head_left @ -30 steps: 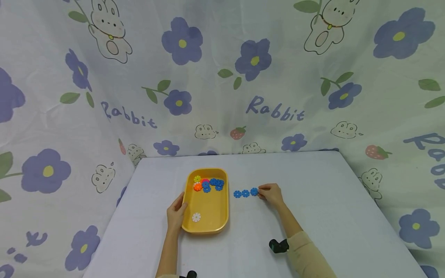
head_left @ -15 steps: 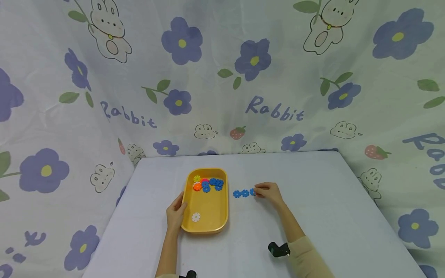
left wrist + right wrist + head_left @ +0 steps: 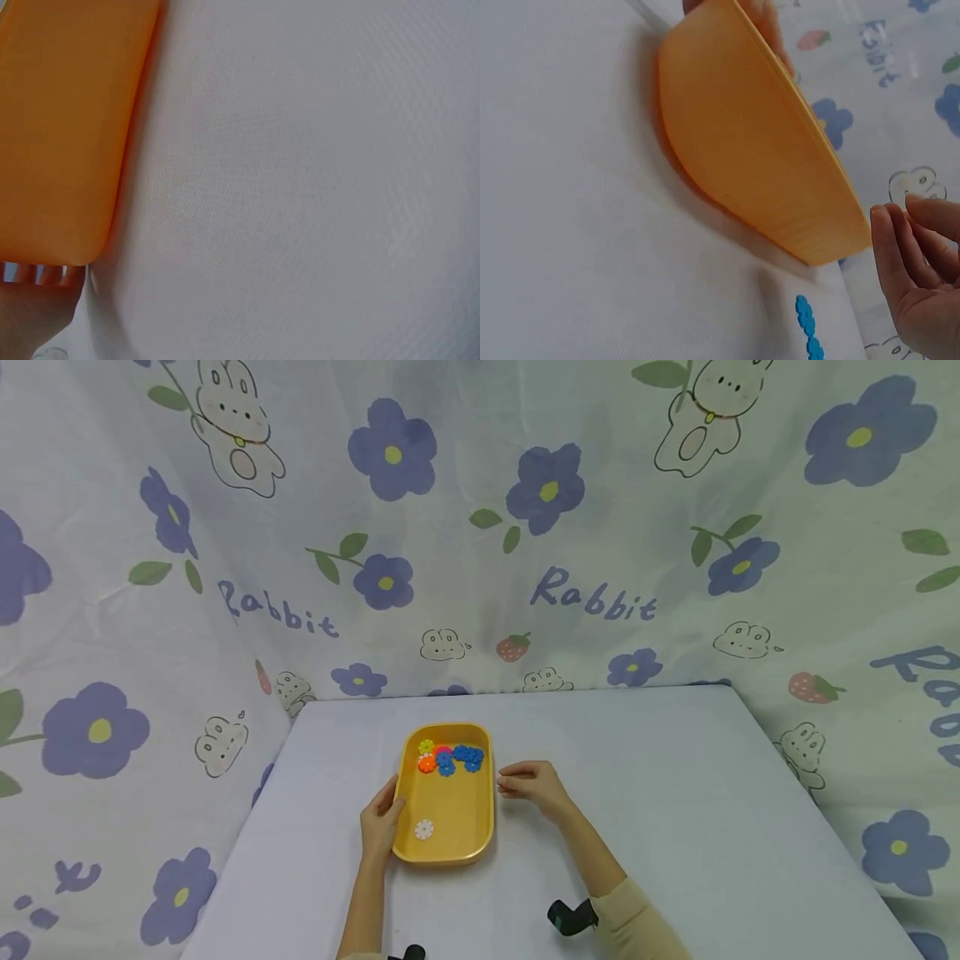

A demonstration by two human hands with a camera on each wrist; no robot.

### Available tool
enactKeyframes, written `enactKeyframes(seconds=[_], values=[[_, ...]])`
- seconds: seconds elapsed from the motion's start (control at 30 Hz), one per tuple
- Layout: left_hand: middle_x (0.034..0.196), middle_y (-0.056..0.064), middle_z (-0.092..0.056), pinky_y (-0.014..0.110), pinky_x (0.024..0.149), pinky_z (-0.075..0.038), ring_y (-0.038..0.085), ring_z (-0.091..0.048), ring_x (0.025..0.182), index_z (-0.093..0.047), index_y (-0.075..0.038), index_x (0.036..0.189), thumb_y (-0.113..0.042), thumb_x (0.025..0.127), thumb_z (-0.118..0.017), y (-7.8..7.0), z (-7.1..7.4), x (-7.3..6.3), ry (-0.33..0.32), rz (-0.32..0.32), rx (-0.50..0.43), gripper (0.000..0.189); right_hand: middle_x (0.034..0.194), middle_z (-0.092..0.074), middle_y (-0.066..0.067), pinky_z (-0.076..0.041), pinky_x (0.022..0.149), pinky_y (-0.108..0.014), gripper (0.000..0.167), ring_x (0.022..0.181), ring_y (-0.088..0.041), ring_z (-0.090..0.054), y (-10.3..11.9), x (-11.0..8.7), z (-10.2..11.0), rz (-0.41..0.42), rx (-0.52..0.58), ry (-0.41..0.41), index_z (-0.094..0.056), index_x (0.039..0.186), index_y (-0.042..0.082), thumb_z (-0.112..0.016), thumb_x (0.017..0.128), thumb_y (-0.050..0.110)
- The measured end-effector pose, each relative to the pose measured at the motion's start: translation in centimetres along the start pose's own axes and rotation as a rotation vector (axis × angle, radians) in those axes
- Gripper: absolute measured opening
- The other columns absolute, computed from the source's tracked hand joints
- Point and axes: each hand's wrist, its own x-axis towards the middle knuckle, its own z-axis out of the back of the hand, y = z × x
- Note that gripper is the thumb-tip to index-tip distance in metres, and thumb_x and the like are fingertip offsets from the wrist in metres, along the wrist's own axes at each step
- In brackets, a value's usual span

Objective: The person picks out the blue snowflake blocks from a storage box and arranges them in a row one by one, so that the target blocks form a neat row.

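My left hand [image 3: 378,821] grips the left side of the yellow tray [image 3: 457,853], thumb over the rim. In the left wrist view that hand [image 3: 37,307] shows at the lower left, beside the tray [image 3: 67,135]. Just outside the tray's right rim hovers my right hand [image 3: 534,785], fingers bent and nothing seen between them. The right wrist view shows a gap between its thumb [image 3: 934,214] and fingers. Below that hand, a row of blue notched discs [image 3: 808,326] lies on the white tabletop; in the head view the hand hides it.
Inside the tray, several blue notched discs [image 3: 468,754] cluster at the far end with an orange one [image 3: 427,764], a yellow-green one [image 3: 426,747] and a pink one. A white disc [image 3: 423,829] lies near its front. Printed cloth [image 3: 465,543] hangs behind the table.
My right hand has released the rightmost blue disc of the row and moved left to the tray's right rim. The left hand and the tray have stayed put.
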Motion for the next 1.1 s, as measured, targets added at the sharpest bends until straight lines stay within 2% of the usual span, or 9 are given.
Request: enactKeyframes(seconds=[0.17,0.33,0.43,0.6,0.83,0.97,1.1], values=[[0.146,0.015,-0.040,0.009,0.091,-0.041,0.028,-0.037,0.133,-0.044,-0.004,0.140,-0.004,0.094,-0.049,0.0,0.0,-0.2,0.004,0.007,0.011,0.046,0.089,-0.069,-0.022,-0.058,0.071,-0.035,0.030,0.077,-0.021,-0.069,0.6,-0.2,-2.7,0.034,-0.117,0.061,-0.061,0.106,-0.018,-0.067,0.085,0.003],[0.146,0.015,-0.039,0.009,0.092,-0.040,0.027,-0.037,0.133,-0.043,-0.005,0.141,-0.005,0.095,-0.050,-0.1,0.0,-0.3,0.004,0.006,0.023,0.046,0.093,-0.069,-0.022,-0.058,0.072,-0.038,0.031,0.083,-0.031,-0.069,0.7,-0.2,-5.1,0.052,-0.193,0.154,-0.061,0.108,-0.016,-0.067,0.086,0.005],[0.146,0.014,-0.040,0.008,0.091,-0.041,0.027,-0.038,0.133,-0.044,-0.005,0.140,-0.005,0.095,-0.050,0.0,0.1,-0.2,0.000,0.006,0.024,0.046,0.091,-0.069,-0.017,-0.058,0.071,-0.036,0.031,0.085,-0.035,-0.068,0.5,-0.1,-6.3,0.024,-0.220,0.189,-0.062,0.108,-0.015,-0.067,0.085,0.005],[0.145,0.016,-0.041,0.009,0.090,-0.042,0.029,-0.039,0.132,-0.045,-0.003,0.139,-0.004,0.094,-0.050,0.2,0.1,-0.1,-0.007,0.007,0.032,0.046,0.085,-0.069,-0.008,-0.058,0.067,-0.028,0.028,0.081,-0.030,-0.068,-0.1,0.2,-7.9,-0.052,-0.285,0.211,-0.065,0.106,-0.011,-0.069,0.084,0.006],[0.144,0.017,-0.041,0.006,0.087,-0.042,0.029,-0.040,0.131,-0.044,-0.003,0.139,-0.003,0.094,-0.050,0.2,0.1,-0.1,-0.005,-0.003,0.025,0.046,0.079,-0.069,-0.008,-0.058,0.063,-0.029,0.028,0.072,-0.027,-0.068,-0.6,0.6,-9.8,-0.105,-0.361,0.207,-0.066,0.104,-0.011,-0.071,0.080,0.003],[0.144,0.017,-0.042,0.006,0.087,-0.042,0.029,-0.039,0.132,-0.044,-0.001,0.139,-0.003,0.094,-0.050,0.2,0.1,0.0,0.002,-0.010,0.015,0.045,0.075,-0.067,-0.004,-0.057,0.061,-0.029,0.024,0.066,-0.021,-0.065,-1.0,0.6,-10.7,-0.155,-0.423,0.209,-0.069,0.098,-0.007,-0.074,0.078,0.004],[0.144,0.016,-0.042,0.007,0.089,-0.041,0.027,-0.039,0.132,-0.045,-0.002,0.139,-0.003,0.093,-0.050,0.2,0.1,0.0,0.004,-0.008,0.020,0.046,0.072,-0.065,-0.003,-0.057,0.061,-0.029,0.021,0.062,-0.017,-0.061,-1.5,0.6,-11.3,-0.227,-0.432,0.237,-0.070,0.095,-0.005,-0.075,0.076,0.003]])
